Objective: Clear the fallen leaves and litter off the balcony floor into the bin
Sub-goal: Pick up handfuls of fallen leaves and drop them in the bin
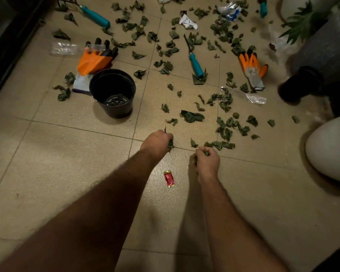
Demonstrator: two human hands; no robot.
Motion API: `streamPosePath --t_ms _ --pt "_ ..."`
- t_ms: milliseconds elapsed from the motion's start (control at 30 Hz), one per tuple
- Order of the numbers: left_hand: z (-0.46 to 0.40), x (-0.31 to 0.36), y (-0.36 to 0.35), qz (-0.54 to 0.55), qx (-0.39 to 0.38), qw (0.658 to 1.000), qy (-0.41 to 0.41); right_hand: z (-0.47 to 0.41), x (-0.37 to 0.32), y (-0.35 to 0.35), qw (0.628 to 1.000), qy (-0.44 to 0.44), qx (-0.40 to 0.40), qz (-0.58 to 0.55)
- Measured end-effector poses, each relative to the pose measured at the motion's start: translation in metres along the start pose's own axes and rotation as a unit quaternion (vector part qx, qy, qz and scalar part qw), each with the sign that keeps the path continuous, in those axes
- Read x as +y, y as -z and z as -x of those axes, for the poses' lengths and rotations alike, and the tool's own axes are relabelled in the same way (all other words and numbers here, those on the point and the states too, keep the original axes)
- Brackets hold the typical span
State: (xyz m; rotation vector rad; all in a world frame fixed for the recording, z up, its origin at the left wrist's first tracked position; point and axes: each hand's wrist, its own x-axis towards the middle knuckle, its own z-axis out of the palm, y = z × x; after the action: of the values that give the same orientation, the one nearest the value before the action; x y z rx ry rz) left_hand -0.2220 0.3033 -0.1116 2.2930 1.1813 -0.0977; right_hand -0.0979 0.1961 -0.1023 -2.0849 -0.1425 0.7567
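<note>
- Left hand (157, 141) is gripping a wad of leaves, fingers curled tight around it, low over the floor tiles (67, 173).
- Right hand (207, 161) is doing the same: fist closed on leaves, green bits poking out at the knuckles.
- Black pot (112, 93), probably serving as the bin, is standing upright, ahead and to the left of both hands. Looking empty inside; only the drain grid is showing.
- Left hand is sitting nearer the pot than the right, so I'd expect it to dump first, with the right crossing further over.
- Red wrapper (169, 179) is lying between the forearms, closer to the body than either hand, long axis running roughly toward and away from the person.
- Nearest loose leaves (220, 144) are lying just ahead and right of the right hand; the bulk is spreading further out across the floor.
- Gloves (252, 68), teal-handled tools (195, 64) and plastic scraps (256, 99) are sitting mixed in among the leaves.
- Judging by the spread, the job is looking early: most litter is not yet picked up.
</note>
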Motion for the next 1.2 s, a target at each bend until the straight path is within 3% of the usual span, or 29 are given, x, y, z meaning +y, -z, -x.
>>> streamPosePath --t_ms 233,400,467,533,600,767,867,967,1133,1200 --pt "-0.003 0.003 0.000 0.051 0.055 0.997 0.000 -0.007 -0.010 -0.016 0.977 0.098 0.021 0.189" --pt "-0.007 0.009 0.008 0.213 0.108 0.968 0.073 -0.004 -0.008 -0.027 0.948 0.125 0.038 0.291" --pt "-0.006 0.009 0.012 0.287 0.110 0.945 0.111 0.000 -0.008 -0.029 0.961 0.124 0.025 0.247" --pt "-0.006 0.007 0.016 0.379 0.103 0.907 0.152 0.007 -0.010 -0.032 0.992 0.078 -0.005 0.096" --pt "-0.006 0.000 0.019 0.467 0.087 0.862 0.178 0.014 -0.019 -0.036 0.996 -0.014 -0.047 -0.071" --pt "-0.001 -0.013 0.027 0.623 0.062 0.754 0.199 0.015 -0.038 -0.057 0.915 -0.169 -0.150 -0.335" --pt "0.009 -0.015 0.039 0.678 0.074 0.695 0.227 0.023 -0.048 -0.068 0.879 -0.175 -0.188 -0.401" --pt "0.030 -0.013 0.059 0.734 0.114 0.612 0.270 0.055 -0.063 -0.063 0.864 -0.186 -0.205 -0.420" --pt "0.101 0.003 0.125 0.801 0.164 0.490 0.301 0.132 -0.107 -0.037 0.876 -0.211 -0.227 -0.370" --pt "0.135 0.010 0.157 0.806 0.177 0.467 0.319 0.163 -0.132 -0.021 0.885 -0.223 -0.222 -0.343"
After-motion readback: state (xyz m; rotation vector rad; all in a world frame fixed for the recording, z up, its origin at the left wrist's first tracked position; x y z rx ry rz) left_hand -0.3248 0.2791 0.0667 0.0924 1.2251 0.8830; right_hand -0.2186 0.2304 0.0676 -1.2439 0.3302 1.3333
